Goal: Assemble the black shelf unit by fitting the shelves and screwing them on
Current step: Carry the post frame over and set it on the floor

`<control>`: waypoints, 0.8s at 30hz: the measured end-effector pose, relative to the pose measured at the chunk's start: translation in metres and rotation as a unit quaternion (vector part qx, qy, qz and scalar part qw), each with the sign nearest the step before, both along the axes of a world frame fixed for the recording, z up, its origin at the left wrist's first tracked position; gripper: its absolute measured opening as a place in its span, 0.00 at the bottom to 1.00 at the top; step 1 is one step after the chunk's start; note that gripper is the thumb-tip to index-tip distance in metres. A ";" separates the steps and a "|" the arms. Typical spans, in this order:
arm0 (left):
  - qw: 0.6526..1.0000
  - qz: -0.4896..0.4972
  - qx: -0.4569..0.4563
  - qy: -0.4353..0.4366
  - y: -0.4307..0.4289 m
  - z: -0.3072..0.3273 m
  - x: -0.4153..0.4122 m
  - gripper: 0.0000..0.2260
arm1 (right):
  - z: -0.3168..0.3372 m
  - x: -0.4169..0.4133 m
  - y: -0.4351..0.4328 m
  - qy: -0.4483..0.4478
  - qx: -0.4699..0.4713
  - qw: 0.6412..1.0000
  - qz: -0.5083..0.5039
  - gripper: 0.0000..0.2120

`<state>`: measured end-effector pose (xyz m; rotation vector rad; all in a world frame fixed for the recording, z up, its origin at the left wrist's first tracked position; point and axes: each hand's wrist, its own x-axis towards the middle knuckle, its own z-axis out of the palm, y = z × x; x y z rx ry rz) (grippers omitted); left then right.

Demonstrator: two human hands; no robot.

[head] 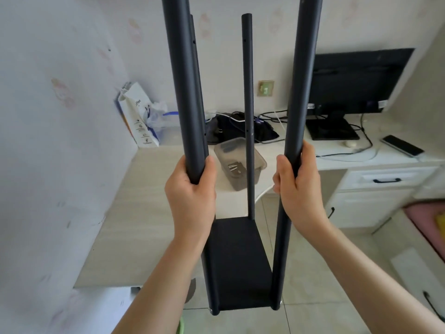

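Observation:
The black shelf unit stands upright in front of me, with one black shelf (237, 263) fitted low between several black poles. My left hand (190, 189) grips the near left pole (183, 92). My right hand (297, 189) grips the near right pole (301, 80). A thinner-looking far pole (248, 104) rises from the shelf's back right corner; another far pole is mostly hidden behind the left one. A clear plastic tub (240, 162) holding screws sits on the desk behind the poles.
A light wooden desk (134, 213) runs along the left wall, with a paper bag (137, 114) at its back. Cables, a monitor (356, 83) and a phone (402, 145) lie on the white desk to the right. White drawers (375, 201) stand below; the floor is tiled.

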<state>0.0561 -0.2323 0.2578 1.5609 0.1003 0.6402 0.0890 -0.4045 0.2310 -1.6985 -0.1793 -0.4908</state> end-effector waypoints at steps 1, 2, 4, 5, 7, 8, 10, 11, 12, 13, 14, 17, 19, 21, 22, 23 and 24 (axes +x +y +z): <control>1.000 -0.006 0.003 -0.002 -0.010 0.001 -0.005 0.16 | 0.001 -0.008 -0.010 -0.003 0.001 1.000 -0.009 0.09; 1.000 -0.013 0.005 -0.003 -0.021 0.001 -0.010 0.16 | 0.001 -0.015 -0.021 -0.003 0.003 1.000 -0.018 0.08; 1.000 -0.027 0.005 -0.005 -0.046 0.002 -0.019 0.16 | 0.000 -0.031 -0.046 -0.002 0.011 0.999 -0.036 0.09; 0.999 -0.033 0.006 -0.005 -0.060 0.002 -0.024 0.15 | 0.000 -0.039 -0.060 0.000 0.010 0.999 -0.045 0.10; 0.999 -0.043 0.016 -0.007 -0.089 0.000 -0.035 0.14 | -0.002 -0.058 -0.090 0.002 -0.002 0.998 -0.062 0.12; 0.998 -0.051 0.021 -0.007 -0.105 -0.001 -0.042 0.14 | -0.003 -0.069 -0.106 0.004 -0.006 0.997 -0.072 0.13; 0.997 -0.070 0.020 -0.006 -0.137 -0.006 -0.056 0.13 | -0.004 -0.089 -0.138 0.013 -0.001 0.996 -0.088 0.12; 0.997 -0.081 0.019 -0.004 -0.154 -0.009 -0.063 0.13 | -0.006 -0.100 -0.154 0.019 0.003 0.996 -0.091 0.11; 0.996 -0.087 0.021 -0.002 -0.168 -0.012 -0.069 0.12 | -0.008 -0.110 -0.169 0.023 0.007 0.995 -0.092 0.08; 0.995 -0.092 0.025 0.000 -0.184 -0.017 -0.076 0.11 | -0.011 -0.121 -0.184 0.029 0.010 0.995 -0.094 0.07; 0.995 -0.097 0.031 0.002 -0.201 -0.022 -0.083 0.11 | -0.014 -0.133 -0.202 0.036 0.012 0.994 -0.101 0.06; 0.991 -0.123 0.050 0.015 -0.250 -0.041 -0.101 0.12 | -0.026 -0.167 -0.251 0.050 0.005 0.991 -0.128 0.09; 0.987 -0.148 0.051 0.031 -0.280 -0.055 -0.112 0.13 | -0.036 -0.188 -0.280 0.065 -0.004 0.987 -0.149 0.10; 0.982 -0.178 0.040 0.057 -0.305 -0.068 -0.120 0.14 | -0.045 -0.207 -0.302 0.079 -0.012 0.982 -0.170 0.10; 0.977 -0.196 0.038 0.070 -0.319 -0.075 -0.124 0.14 | -0.050 -0.217 -0.315 0.088 -0.010 0.979 -0.182 0.11; 0.973 -0.211 0.040 0.080 -0.332 -0.082 -0.128 0.14 | -0.054 -0.227 -0.326 0.096 -0.006 0.976 -0.193 0.12; 0.970 -0.224 0.042 0.087 -0.344 -0.089 -0.132 0.15 | -0.059 -0.236 -0.336 0.104 -0.004 0.973 -0.204 0.12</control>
